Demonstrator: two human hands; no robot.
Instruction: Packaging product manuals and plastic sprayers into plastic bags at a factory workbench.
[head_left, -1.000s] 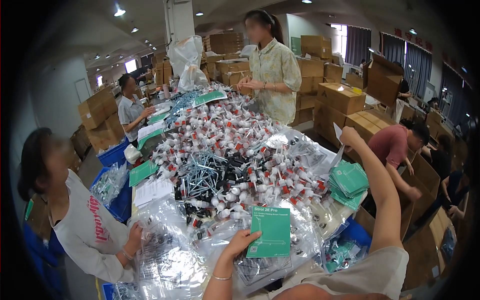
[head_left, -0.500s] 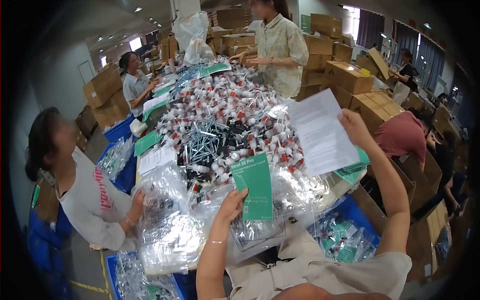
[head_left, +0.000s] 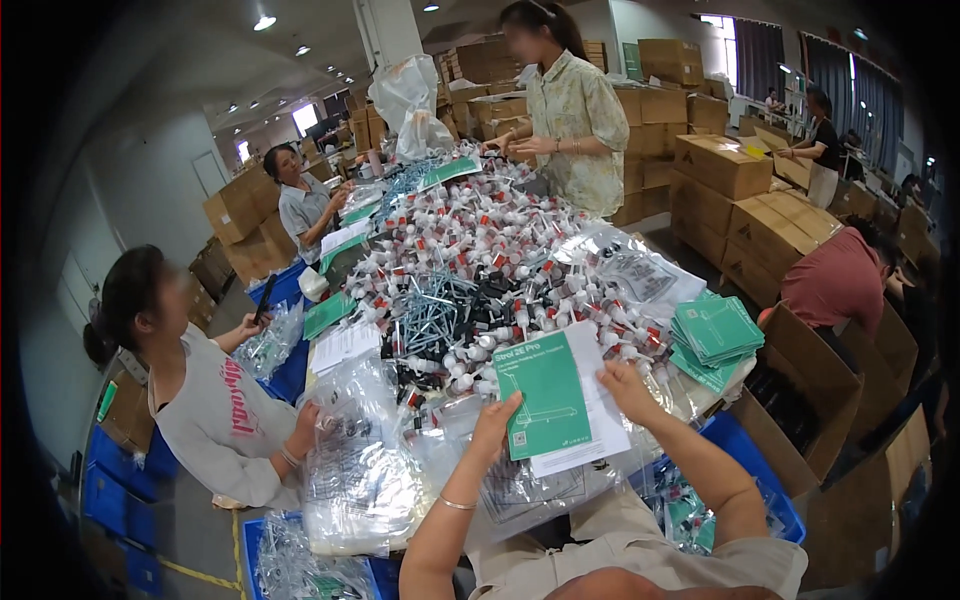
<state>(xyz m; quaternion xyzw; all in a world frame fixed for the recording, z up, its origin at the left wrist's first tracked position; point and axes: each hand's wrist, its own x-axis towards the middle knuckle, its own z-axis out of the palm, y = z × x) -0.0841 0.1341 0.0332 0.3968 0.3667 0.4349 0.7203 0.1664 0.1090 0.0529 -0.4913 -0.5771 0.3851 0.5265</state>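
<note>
Between thumb and fingers, my left hand [head_left: 493, 425] grips a green printed booklet [head_left: 545, 395] by its left edge. A white printed sheet [head_left: 603, 438] sits behind the booklet and sticks out at its right and bottom. My right hand [head_left: 630, 392] is closed on the right side of that sheet. Below both hands, clear plastic bags [head_left: 525, 505] lie at the near edge of the table. Just beyond the papers rises a heap of small white-and-red capped bottles [head_left: 470, 225], with metal hex keys [head_left: 432, 308] and black parts among them.
Right of the heap sits a stack of green booklets [head_left: 718, 328]. Blue bins [head_left: 775, 480] with filled bags flank the table. A co-worker [head_left: 215, 400] stands at the left touching plastic bags [head_left: 360, 480]; others work farther off. Cardboard boxes [head_left: 725, 165] are piled behind.
My right hand has brought the white sheet down and left, behind the green booklet. The booklet has moved slightly right. The left co-worker now holds up a slim dark object.
</note>
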